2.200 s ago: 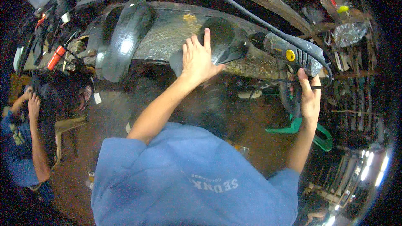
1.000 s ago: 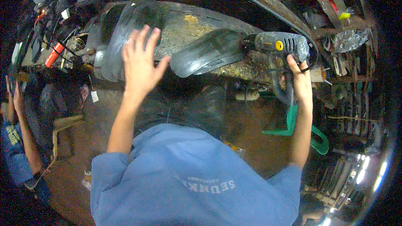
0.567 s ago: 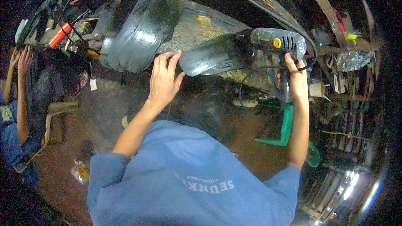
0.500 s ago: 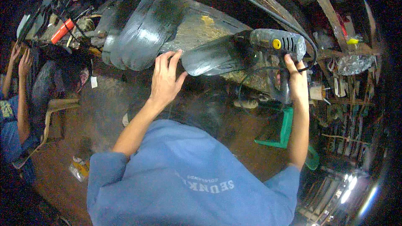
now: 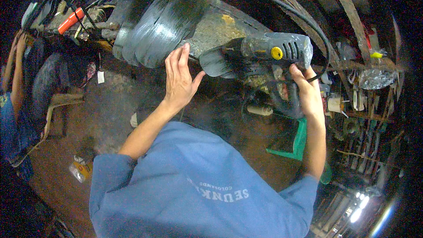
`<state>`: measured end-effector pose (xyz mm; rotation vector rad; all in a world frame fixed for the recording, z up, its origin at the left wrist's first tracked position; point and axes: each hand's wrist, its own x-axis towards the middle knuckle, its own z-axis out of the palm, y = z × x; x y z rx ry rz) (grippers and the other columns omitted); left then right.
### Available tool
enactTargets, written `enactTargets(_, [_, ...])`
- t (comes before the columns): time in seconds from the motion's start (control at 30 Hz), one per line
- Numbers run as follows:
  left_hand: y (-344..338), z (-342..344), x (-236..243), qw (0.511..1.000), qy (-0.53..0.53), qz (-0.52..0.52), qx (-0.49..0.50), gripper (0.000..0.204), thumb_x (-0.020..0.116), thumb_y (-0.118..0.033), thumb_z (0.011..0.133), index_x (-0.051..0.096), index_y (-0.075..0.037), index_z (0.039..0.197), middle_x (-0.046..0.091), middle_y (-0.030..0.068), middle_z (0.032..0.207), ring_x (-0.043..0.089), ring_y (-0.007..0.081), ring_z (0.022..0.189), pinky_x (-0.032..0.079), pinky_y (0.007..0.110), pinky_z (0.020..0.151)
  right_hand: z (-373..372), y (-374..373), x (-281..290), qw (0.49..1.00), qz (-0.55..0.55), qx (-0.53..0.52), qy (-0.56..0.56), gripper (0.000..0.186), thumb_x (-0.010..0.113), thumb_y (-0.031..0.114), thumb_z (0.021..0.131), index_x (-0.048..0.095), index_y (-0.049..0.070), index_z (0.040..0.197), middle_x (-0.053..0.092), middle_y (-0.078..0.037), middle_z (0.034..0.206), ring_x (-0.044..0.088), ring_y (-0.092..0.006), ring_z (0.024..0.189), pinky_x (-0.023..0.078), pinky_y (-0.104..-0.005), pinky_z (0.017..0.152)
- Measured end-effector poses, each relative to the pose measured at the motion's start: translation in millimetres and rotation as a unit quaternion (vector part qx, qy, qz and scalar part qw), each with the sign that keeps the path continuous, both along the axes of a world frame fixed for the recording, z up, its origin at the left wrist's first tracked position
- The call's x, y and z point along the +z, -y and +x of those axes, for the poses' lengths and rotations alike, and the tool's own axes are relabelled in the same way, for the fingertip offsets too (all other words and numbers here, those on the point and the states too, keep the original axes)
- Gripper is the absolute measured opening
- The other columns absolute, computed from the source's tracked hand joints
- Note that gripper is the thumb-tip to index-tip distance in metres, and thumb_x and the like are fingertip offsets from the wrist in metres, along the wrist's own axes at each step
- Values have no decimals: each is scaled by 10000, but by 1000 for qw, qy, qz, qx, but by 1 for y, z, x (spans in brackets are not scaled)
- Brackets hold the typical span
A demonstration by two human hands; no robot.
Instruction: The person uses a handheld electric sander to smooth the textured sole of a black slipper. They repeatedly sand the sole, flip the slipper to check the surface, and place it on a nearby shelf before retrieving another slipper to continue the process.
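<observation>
My right hand (image 5: 307, 89) is wrapped round the handle of a grey heat gun (image 5: 286, 46) with a yellow dial and a black cable. The gun lies level, its front pointing left above a loose black sheet-like piece (image 5: 213, 63) with a rounded end. To the left of that piece my left hand (image 5: 178, 77) is open, fingers outstretched and thumb apart. Its fingertips are at the lower edge of a row of overlapping shiny black curved pieces (image 5: 163, 24), which lie on a rough bench (image 5: 220, 26). I cannot tell if they touch. The gun hides part of the loose piece.
An orange tube-shaped object (image 5: 70, 21) lies among clutter at the bench's left end. Another person's arms (image 5: 18, 66) reach in at far left. Below the gun is a green plastic stool (image 5: 297, 143). A crowded shelf (image 5: 370, 117) stands to the right. The cable (image 5: 304, 24) arcs overhead.
The heat gun has shifted slightly left, over more of the loose black piece. My left hand has turned a little, its fingers straighter. The view has shifted slightly too.
</observation>
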<state>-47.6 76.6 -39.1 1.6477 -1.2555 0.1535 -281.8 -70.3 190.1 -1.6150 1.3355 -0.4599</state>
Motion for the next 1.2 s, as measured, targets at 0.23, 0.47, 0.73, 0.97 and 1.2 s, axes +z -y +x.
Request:
enactTargets(0.23, [0,3,-4,1000,14,-21,9,1103,934,-134,745,268,-12,1616,413,251,1531,423,458,1388,335,586,1175,12,-12,2,998,21,57,6,244,637,233,1077,633,65,1253,697,-34,899,624,-120,670,502,-283,579])
enactTargets(0.47, [0,6,-11,999,33,-32,16,1143,978,-157,678,305,-49,1596,413,221,1530,427,446,1387,339,577,1159,13,-24,10,994,2,92,-56,332,658,135,1033,628,61,1355,706,-16,1025,622,-87,799,516,-270,679])
enactTargets(0.73, [-9,11,-7,1000,15,-2,-6,899,826,-59,789,367,-19,1562,470,232,1512,450,428,1390,351,551,1186,-12,-43,25,995,34,95,-19,387,676,52,987,616,53,1368,688,-12,1012,608,-95,813,517,-281,702])
enactTargets(0.97, [-5,12,13,997,-43,-30,-56,512,706,2,880,616,-39,1382,598,178,1347,555,384,1266,439,492,1110,-46,-37,19,999,-22,41,-14,327,643,142,1021,611,64,1337,696,-61,976,630,-140,766,524,-296,660])
enactTargets(1.2, [19,22,31,979,-52,20,-195,320,712,-143,966,702,-85,1281,643,166,1309,585,379,1229,456,480,1098,-69,-26,23,993,-74,-75,-58,299,663,262,1056,622,84,1292,696,-70,943,633,-147,721,516,-299,628])
